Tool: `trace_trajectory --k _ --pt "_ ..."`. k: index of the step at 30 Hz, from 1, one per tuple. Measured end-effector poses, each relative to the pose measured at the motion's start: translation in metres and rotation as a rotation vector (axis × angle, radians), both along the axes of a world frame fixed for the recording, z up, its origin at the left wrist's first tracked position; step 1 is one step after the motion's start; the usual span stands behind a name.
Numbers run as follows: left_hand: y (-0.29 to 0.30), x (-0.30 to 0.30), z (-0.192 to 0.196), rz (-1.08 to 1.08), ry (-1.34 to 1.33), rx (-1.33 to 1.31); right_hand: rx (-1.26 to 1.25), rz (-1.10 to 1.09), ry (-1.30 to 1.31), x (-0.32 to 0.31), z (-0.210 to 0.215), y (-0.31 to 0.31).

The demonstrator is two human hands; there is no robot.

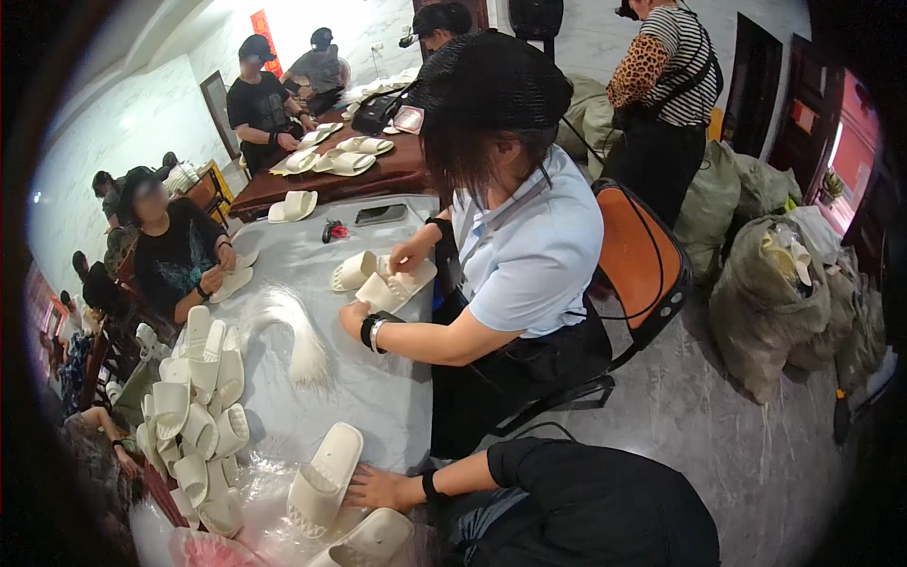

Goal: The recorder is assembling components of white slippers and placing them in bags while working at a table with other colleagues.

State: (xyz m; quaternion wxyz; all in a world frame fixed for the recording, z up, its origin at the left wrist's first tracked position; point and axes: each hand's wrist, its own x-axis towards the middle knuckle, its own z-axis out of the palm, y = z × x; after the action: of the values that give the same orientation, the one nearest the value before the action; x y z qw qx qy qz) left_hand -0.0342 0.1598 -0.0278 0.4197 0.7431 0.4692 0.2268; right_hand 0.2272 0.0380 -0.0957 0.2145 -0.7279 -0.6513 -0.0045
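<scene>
From the lower right a black-sleeved arm with a black wristband reaches in; I take it for my own. It ends in my right hand (380, 488), lying flat on the covered table with its fingers stretched out and holding nothing. Its fingertips are close beside an off-white slipper (321, 478); whether they touch it I cannot tell. Nearer the lower edge lies another off-white slipper (370, 541), partly cut off by the picture's rim. My left hand does not show.
A heap of off-white slippers (194, 416) stands at the table's left edge. A bundle of white strands (300, 335) lies mid-table. Beside me a seated co-worker in light blue handles a slipper pair (387, 283). An orange-backed chair (642, 260) and stuffed sacks (767, 312) stand right.
</scene>
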Motion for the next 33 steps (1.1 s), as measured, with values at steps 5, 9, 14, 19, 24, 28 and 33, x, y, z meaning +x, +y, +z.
trace_trajectory --k 5,9,14,19,24,28,33 --pt "-0.002 0.001 -0.039 0.052 -0.095 -0.008 -0.034 0.006 0.204 0.016 -0.005 -0.006" --pt "-0.016 -0.008 -0.019 0.149 -0.194 -0.109 0.06 0.119 0.243 0.02 0.053 -0.004" --pt "-0.026 0.017 0.016 0.07 -0.209 -0.127 0.095 -0.088 0.243 0.034 0.084 -0.01" --pt "-0.059 0.038 0.01 -0.083 -0.47 -0.105 0.225 0.038 0.033 0.006 0.087 -0.002" --pt "-0.056 -0.008 -0.023 -0.094 0.052 0.132 0.037 -0.068 0.161 -0.002 0.084 0.018" --pt "-0.064 -0.015 -0.031 -0.258 0.393 0.719 0.2 -0.098 0.544 -0.002 0.071 0.023" --pt "-0.07 -0.011 -0.041 -0.225 0.509 0.85 0.436 -0.222 0.875 -0.014 0.087 0.03"
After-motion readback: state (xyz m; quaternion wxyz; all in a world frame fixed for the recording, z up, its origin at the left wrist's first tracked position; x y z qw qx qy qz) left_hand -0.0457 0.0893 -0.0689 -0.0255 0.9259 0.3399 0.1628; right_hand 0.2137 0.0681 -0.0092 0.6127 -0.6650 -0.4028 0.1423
